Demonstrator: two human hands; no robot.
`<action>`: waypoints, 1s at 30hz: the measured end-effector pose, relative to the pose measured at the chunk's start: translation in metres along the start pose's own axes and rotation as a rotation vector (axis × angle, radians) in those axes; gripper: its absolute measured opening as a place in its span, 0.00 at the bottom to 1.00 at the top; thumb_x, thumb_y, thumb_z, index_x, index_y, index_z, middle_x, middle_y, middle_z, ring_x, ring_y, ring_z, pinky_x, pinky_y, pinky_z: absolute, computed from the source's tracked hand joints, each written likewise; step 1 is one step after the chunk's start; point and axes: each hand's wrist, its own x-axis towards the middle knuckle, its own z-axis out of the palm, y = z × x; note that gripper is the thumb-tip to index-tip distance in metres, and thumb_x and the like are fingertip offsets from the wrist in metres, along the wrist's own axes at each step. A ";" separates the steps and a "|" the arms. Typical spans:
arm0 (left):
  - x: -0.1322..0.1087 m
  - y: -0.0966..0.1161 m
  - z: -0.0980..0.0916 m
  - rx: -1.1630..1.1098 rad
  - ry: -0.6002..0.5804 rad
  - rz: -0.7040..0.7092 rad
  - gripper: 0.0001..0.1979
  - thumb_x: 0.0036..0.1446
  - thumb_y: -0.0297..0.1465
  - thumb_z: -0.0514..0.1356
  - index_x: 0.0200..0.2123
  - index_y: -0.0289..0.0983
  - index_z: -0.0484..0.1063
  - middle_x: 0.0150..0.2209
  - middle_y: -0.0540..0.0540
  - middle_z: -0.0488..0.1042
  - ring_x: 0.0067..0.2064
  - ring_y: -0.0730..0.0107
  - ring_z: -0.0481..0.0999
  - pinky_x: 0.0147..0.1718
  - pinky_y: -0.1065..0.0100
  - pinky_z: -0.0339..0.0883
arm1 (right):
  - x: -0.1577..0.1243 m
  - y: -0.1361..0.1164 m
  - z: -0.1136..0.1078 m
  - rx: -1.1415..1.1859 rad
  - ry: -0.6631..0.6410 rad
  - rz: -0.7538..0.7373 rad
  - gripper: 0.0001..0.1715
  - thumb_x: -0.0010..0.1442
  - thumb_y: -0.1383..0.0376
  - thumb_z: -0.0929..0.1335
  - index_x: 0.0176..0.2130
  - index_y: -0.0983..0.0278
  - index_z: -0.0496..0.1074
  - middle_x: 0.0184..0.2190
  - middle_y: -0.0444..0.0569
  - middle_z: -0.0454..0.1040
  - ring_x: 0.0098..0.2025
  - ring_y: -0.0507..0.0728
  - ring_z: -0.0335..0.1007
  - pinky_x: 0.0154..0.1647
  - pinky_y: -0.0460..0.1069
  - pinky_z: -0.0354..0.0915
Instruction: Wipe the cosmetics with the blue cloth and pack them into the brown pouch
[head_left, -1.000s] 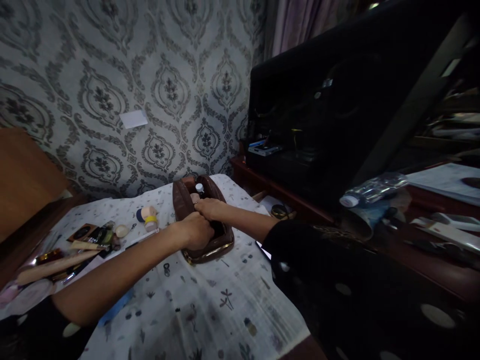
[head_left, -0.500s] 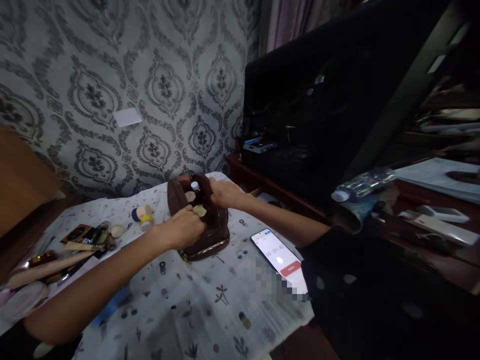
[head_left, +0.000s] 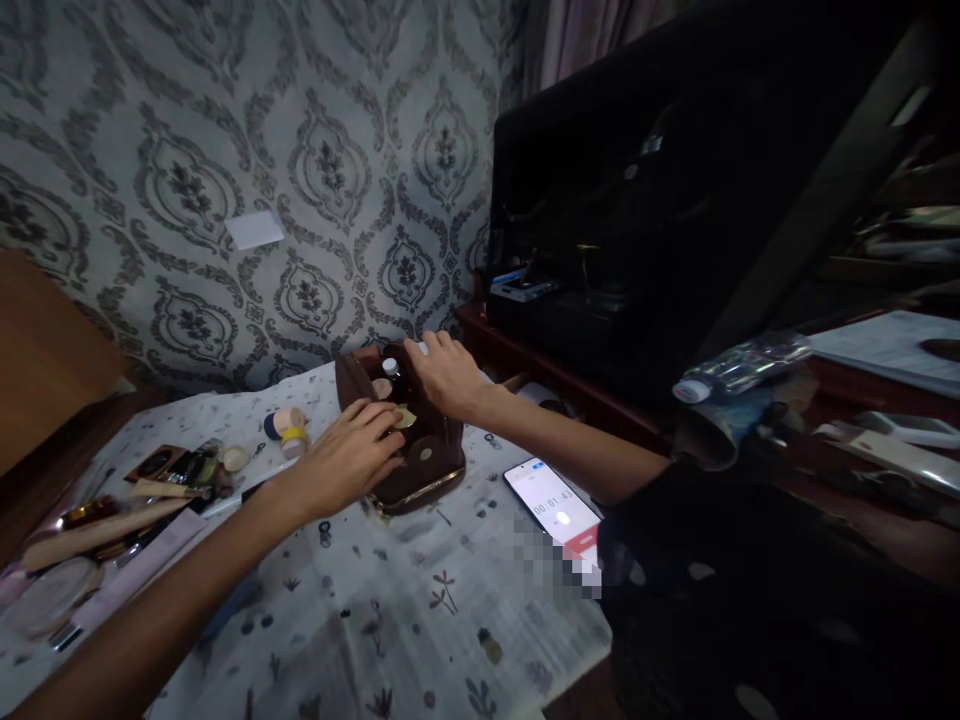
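A brown cosmetic bag point(head_left: 431, 480) lies unzipped on the patterned cloth, its gold zip along the near edge. Inside are a white-capped dark bottle point(head_left: 390, 368), a round pinkish item point(head_left: 382, 388) and a yellowish item point(head_left: 406, 416). My left hand point(head_left: 349, 455) reaches over the bag's left side, fingers stretched and slightly apart, the tips near the yellowish item. Around the far right rim of the bag curl the fingers of my right hand point(head_left: 448, 375); a small whitish patch shows between them, too unclear to name.
Makeup items, including a pink tube point(head_left: 142, 565) and a clear round compact point(head_left: 56, 595), lie on the left. Small jars point(head_left: 289, 430) stand left of the bag. A phone point(head_left: 551, 510) shows a timer. A plastic bottle point(head_left: 750, 365) and a dark TV point(head_left: 630, 230) are right.
My left hand has opened from a closed grip and drawn back slightly left, uncovering more of the bag's inside. My right hand has risen a little, its fingers shifting on the rim.
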 end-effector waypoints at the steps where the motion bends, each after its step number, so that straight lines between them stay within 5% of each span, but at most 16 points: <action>1: -0.005 0.003 0.005 0.020 0.037 -0.029 0.10 0.66 0.32 0.53 0.45 0.36 0.72 0.54 0.38 0.71 0.60 0.54 0.64 0.59 0.53 0.58 | 0.000 -0.007 0.001 0.002 0.031 -0.076 0.22 0.63 0.75 0.58 0.56 0.73 0.64 0.55 0.68 0.67 0.58 0.68 0.63 0.55 0.59 0.63; 4: -0.019 0.012 0.018 0.055 0.125 -0.120 0.13 0.65 0.30 0.53 0.51 0.36 0.70 0.58 0.37 0.69 0.64 0.53 0.61 0.61 0.48 0.55 | 0.004 -0.028 0.010 0.158 -0.173 -0.133 0.21 0.63 0.75 0.60 0.54 0.72 0.67 0.57 0.65 0.66 0.60 0.66 0.63 0.58 0.57 0.63; 7: -0.027 0.017 0.028 0.058 0.195 -0.177 0.14 0.66 0.30 0.51 0.53 0.36 0.69 0.60 0.36 0.68 0.65 0.52 0.60 0.61 0.47 0.56 | 0.015 -0.038 0.024 0.281 -0.423 0.014 0.23 0.63 0.69 0.64 0.57 0.66 0.67 0.55 0.62 0.70 0.55 0.65 0.71 0.51 0.55 0.69; 12: -0.032 0.021 0.042 -0.015 0.352 -0.201 0.17 0.66 0.28 0.51 0.56 0.35 0.65 0.61 0.36 0.67 0.67 0.55 0.59 0.61 0.50 0.58 | 0.030 -0.037 0.040 0.287 -0.574 0.116 0.20 0.59 0.67 0.69 0.51 0.65 0.73 0.51 0.61 0.75 0.51 0.67 0.75 0.47 0.56 0.72; 18: -0.034 0.025 0.054 -0.091 0.503 -0.214 0.18 0.65 0.25 0.52 0.57 0.36 0.62 0.61 0.36 0.67 0.66 0.56 0.61 0.60 0.50 0.60 | 0.033 -0.037 0.054 0.324 -0.549 0.185 0.21 0.58 0.66 0.69 0.52 0.66 0.73 0.52 0.61 0.75 0.53 0.66 0.74 0.49 0.51 0.70; 30: -0.034 0.027 0.057 -0.157 0.507 -0.236 0.18 0.64 0.24 0.53 0.57 0.36 0.63 0.62 0.38 0.66 0.67 0.58 0.60 0.63 0.52 0.61 | 0.062 -0.049 0.080 0.451 -0.440 0.331 0.16 0.60 0.65 0.67 0.47 0.61 0.76 0.46 0.54 0.79 0.48 0.60 0.77 0.43 0.47 0.69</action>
